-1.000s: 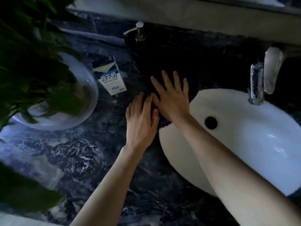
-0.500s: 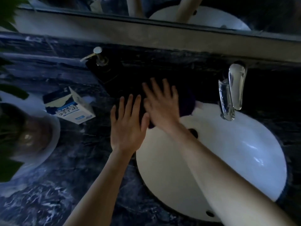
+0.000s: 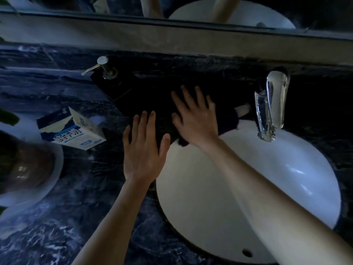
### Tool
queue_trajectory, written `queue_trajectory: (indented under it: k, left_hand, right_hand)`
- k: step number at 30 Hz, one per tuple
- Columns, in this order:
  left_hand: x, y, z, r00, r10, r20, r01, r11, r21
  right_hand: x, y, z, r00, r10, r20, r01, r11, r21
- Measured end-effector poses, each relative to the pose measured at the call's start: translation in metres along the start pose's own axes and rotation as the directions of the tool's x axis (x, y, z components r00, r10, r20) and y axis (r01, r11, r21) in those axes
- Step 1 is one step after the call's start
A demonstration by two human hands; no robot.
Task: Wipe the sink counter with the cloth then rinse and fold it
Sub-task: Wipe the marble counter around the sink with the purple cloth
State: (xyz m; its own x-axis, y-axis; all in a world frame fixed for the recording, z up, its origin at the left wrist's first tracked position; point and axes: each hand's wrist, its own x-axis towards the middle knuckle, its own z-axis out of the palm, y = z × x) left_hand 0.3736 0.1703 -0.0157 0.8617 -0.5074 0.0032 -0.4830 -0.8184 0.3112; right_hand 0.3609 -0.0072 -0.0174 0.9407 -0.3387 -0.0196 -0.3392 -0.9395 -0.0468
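Observation:
A dark purple cloth (image 3: 228, 121) lies flat on the dark marble counter (image 3: 80, 203) behind the white sink basin (image 3: 238, 178), its edge hanging just over the rim. My right hand (image 3: 194, 119) presses flat on the cloth with fingers spread. My left hand (image 3: 143, 148) lies flat beside it, to the left, fingers apart, at the cloth's dark left edge; whether it touches the cloth I cannot tell in the dim light.
A chrome faucet (image 3: 271, 108) stands to the right of the cloth. A soap dispenser pump (image 3: 103, 67) sits at the back left. A blue and white carton (image 3: 70, 129) lies on its side left of my hands, beside a white plant pot (image 3: 34, 169).
Both hands have slid to the right along the counter behind the sink, carrying the cloth toward the faucet. The view has turned right, and the plant has left most of the frame.

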Motion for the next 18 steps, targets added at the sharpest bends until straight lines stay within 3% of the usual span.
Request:
queue_trajectory:
  k: [3, 7, 14, 16, 18]
  left_hand:
    - [-0.001, -0.003, 0.000, 1.000, -0.007, -0.011, 0.007, 1.000, 0.012]
    - [-0.001, -0.003, 0.001, 1.000, -0.017, 0.002, 0.017, 1.000, -0.008]
    - [0.001, 0.022, 0.004, 0.997, -0.066, -0.030, 0.063, 0.994, -0.092]
    - [0.012, 0.049, 0.009, 0.999, 0.019, -0.051, -0.024, 0.993, -0.111]
    - [0.027, 0.081, 0.017, 0.989, 0.138, -0.050, -0.142, 0.988, -0.068]
  right_hand:
    - [-0.008, 0.013, 0.002, 0.992, -0.119, -0.036, 0.119, 0.993, -0.002]
    - [-0.028, 0.046, 0.011, 0.993, -0.020, -0.114, 0.020, 1.000, 0.004]
    - [-0.068, 0.100, 0.014, 0.977, -0.044, -0.206, 0.053, 0.998, 0.035]
    - [-0.085, 0.112, 0.017, 0.983, -0.006, -0.184, 0.015, 0.999, 0.046]
    - [-0.097, 0.135, 0.015, 0.968, 0.127, -0.217, -0.102, 0.987, 0.123]
